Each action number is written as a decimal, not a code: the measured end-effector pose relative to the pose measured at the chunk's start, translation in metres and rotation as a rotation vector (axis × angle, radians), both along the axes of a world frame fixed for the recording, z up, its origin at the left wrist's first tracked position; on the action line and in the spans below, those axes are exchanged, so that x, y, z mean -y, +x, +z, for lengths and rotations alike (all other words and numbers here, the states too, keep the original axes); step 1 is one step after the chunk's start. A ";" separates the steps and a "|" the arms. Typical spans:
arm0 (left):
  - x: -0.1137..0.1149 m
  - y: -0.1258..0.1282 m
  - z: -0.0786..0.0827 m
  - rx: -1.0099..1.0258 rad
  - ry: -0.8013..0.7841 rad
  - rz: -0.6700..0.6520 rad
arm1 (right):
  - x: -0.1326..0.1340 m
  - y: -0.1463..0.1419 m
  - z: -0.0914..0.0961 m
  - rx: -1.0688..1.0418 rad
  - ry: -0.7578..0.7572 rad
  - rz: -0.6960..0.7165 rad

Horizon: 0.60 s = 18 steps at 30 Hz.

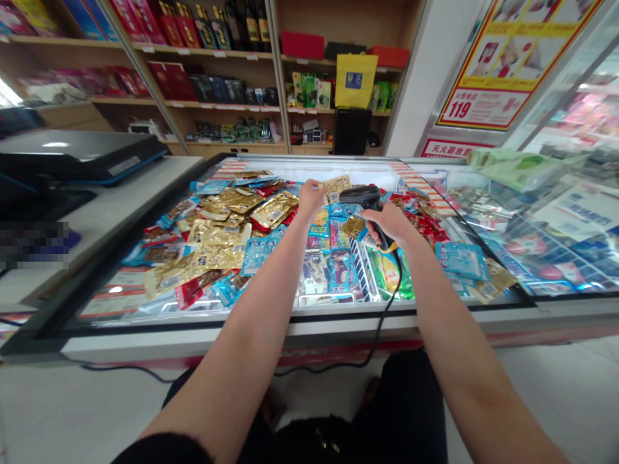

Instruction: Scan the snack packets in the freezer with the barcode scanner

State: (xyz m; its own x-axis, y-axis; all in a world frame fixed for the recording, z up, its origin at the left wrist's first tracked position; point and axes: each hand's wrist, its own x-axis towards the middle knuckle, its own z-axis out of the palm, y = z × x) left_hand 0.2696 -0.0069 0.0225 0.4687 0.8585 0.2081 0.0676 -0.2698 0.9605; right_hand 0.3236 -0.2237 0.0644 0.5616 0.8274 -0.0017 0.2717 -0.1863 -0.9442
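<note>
My left hand pinches the edge of a gold snack packet above the freezer's glass top. A black corded barcode scanner is gripped in my right hand, its head close to the packet's right side. From its handle the cable loops down over the freezer's front edge. Left of my left hand spreads a heap of gold, blue and red packets. A smaller pile of mostly red packets lies beyond my right hand.
The chest freezer has more packages under its glass. A dark flat device sits on the left counter. Light green bags lie at the right. Behind stand shelves with goods and a yellow bag.
</note>
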 end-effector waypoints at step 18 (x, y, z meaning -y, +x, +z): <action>-0.031 -0.073 0.033 -0.141 0.278 0.206 | -0.030 -0.024 0.003 -0.103 0.182 0.035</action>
State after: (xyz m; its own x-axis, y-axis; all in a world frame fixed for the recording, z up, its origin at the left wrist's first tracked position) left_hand 0.1966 0.0243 0.0559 0.3330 0.8576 0.3921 0.2739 -0.4859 0.8300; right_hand 0.2993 -0.1933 0.0672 0.5373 0.8382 0.0938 0.1755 -0.0023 -0.9845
